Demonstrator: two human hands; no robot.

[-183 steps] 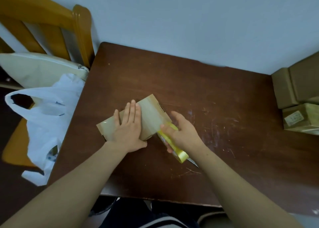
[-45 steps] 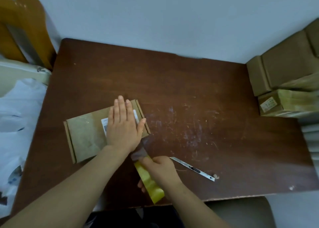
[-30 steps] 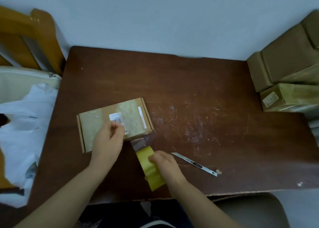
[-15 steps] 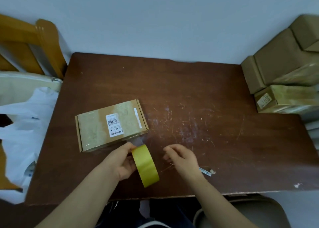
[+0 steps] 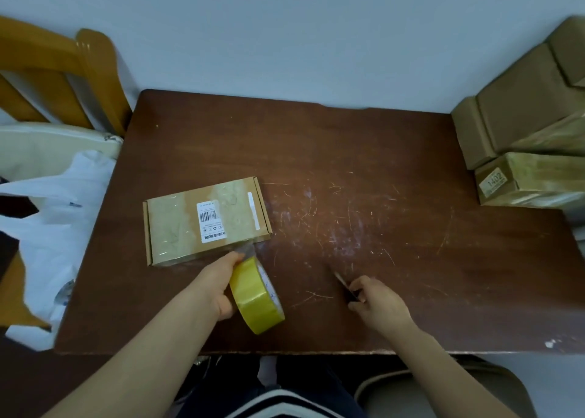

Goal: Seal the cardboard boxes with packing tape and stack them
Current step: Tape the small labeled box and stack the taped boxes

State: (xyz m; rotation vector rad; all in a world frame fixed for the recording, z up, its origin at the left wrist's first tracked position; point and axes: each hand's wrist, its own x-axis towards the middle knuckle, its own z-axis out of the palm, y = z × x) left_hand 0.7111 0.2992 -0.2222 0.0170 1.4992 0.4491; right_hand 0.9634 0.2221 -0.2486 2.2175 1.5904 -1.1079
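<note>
I read the step in hand as cutting the tape free. The scratched, dark brown surface [image 5: 380,151] carries one flat cardboard box [image 5: 205,221], closed, with a barcode label and glossy clear bands over its matte lid. The stack of sealed boxes [image 5: 522,139] stands well to the right of that box and farther back. Just off the box's near right corner the left hand [image 5: 215,288] has its grip closed round the yellow tape roll [image 5: 256,300], held on edge, and a short clear strip [image 5: 246,250] runs from the roll to the box's near side. Right of the box and nearer me, the right hand [image 5: 378,302] has its grip curled on a thin cutter [image 5: 341,280], with only the tip showing. I would keep the strip taut, slice close to the box and away from the left fingers, then press the tail flat. The film looks thin and prone to wrinkling, the roll is a stiff ring, and the blade is narrow.
</note>
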